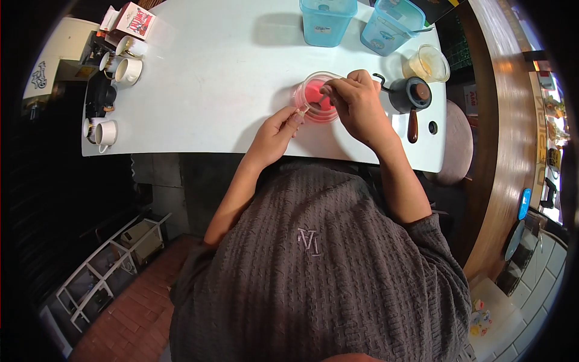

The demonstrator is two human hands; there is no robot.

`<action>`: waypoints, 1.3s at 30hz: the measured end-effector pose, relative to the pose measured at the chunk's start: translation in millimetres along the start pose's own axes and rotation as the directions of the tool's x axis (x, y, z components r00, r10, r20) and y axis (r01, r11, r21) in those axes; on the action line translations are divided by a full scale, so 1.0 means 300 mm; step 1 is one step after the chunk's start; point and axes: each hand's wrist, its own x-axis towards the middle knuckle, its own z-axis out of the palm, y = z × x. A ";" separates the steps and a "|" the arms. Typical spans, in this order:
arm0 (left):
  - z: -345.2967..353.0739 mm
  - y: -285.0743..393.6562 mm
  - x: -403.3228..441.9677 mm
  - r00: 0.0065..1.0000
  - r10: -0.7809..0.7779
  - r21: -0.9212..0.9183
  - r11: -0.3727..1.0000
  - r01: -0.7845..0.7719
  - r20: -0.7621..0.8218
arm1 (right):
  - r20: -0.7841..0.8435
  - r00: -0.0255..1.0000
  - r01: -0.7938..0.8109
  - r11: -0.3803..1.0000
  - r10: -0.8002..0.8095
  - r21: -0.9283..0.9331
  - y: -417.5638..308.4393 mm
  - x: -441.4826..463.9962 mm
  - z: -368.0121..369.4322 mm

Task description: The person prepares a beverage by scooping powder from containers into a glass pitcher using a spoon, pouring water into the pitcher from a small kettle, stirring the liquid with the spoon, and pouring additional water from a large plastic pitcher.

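Note:
A clear round cup stands on the white table and holds bright pink liquid. My left hand is closed at the cup's near left side, its thumb and fingers pinching the edge or a small handle there. Over the cup's right side, my right hand is closed around a thin spoon that dips toward the pink liquid. My fingers cover most of the spoon, and its lower end is hard to make out.
Right of my hand stands a dark lidded pot with a wooden handle, near a clear cup with pale contents. Two blue tubs are at the back. White cups and a box line the left edge of the white table.

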 end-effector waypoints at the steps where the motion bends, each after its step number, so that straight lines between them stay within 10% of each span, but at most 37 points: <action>1: -0.001 0.002 -0.001 1.000 0.004 0.027 1.000 -0.003 -0.017 | 0.031 0.999 -0.009 1.000 0.009 -0.013 0.000 0.000 -0.008; 20: 0.020 0.106 -0.009 0.972 0.227 0.364 0.913 -0.187 -0.069 | -0.127 0.991 -0.054 0.998 0.052 -0.010 0.022 -0.072 0.003; 29: 0.021 0.141 -0.011 0.980 0.198 0.446 0.879 -0.168 -0.023 | -0.047 0.898 -0.398 0.854 0.437 0.334 0.021 -0.068 0.013; 39: 0.031 0.174 -0.008 0.966 0.258 0.473 0.852 -0.223 -0.011 | -0.209 0.975 0.071 0.997 -0.077 -0.038 0.047 -0.021 0.010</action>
